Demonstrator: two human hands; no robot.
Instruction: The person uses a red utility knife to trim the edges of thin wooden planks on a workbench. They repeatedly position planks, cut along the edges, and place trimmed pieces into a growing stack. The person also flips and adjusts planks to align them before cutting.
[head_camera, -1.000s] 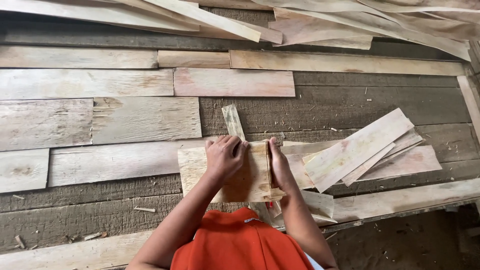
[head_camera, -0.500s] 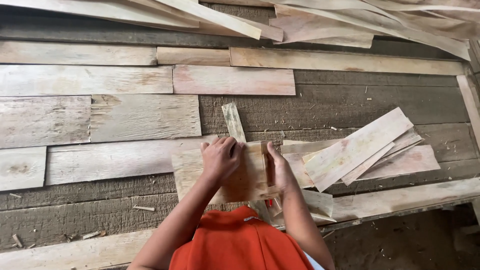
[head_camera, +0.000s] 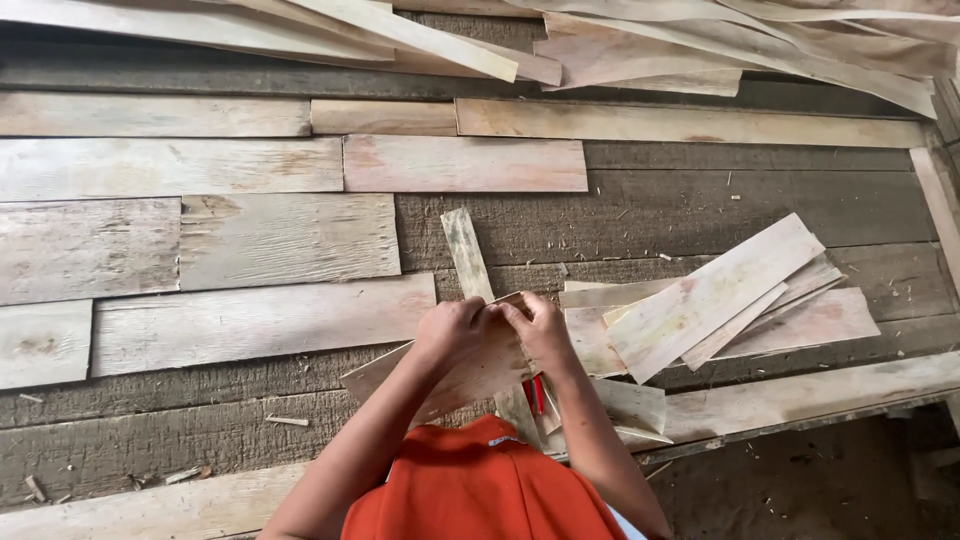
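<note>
Hands: two, left hand and right hand, both gripping one veneer sheet, lower centre.
Loose strips: several, right.

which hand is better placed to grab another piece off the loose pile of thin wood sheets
Probably the right hand. Both hands grip the top edge of a thin wood sheet, but the pile of sheets lies directly to the right hand's side. The left hand would have to cross over.

Loose veneer around my bench

Pale strips pile on my right; flat sheets cover dark planks; long offcuts lie beyond.
</note>
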